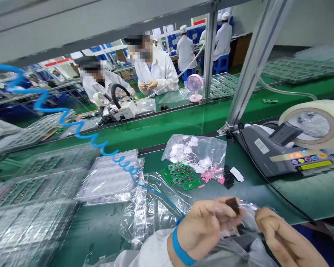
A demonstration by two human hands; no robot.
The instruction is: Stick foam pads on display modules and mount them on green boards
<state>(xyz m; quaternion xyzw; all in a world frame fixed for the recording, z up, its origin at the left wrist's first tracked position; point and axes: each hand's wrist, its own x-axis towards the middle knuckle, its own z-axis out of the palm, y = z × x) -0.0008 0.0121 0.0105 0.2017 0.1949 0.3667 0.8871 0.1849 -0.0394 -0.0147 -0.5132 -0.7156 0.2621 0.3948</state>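
My left hand (203, 226), with a blue wrist strap (180, 246) round its wrist, is at the lower middle of the view. Its fingers are closed on a small dark brown flat piece (233, 206). Clear plastic film (249, 217) lies between my hands. At the lower right, my right hand (284, 233) has its fingertips pinched together at the edge of this film. Beyond my hands lie small green circuit boards (183, 174), pink strips (211, 173), black pieces (228, 177) and a clear bag (195, 150) of white pieces.
A tape dispenser (261, 155) stands at right, its black cable crossing the bench. The coiled blue cord (93, 139) stretches from upper left to my wrist. Plastic trays (30, 222) are stacked at left. Co-workers (156, 66) sit beyond the green conveyor (169, 126).
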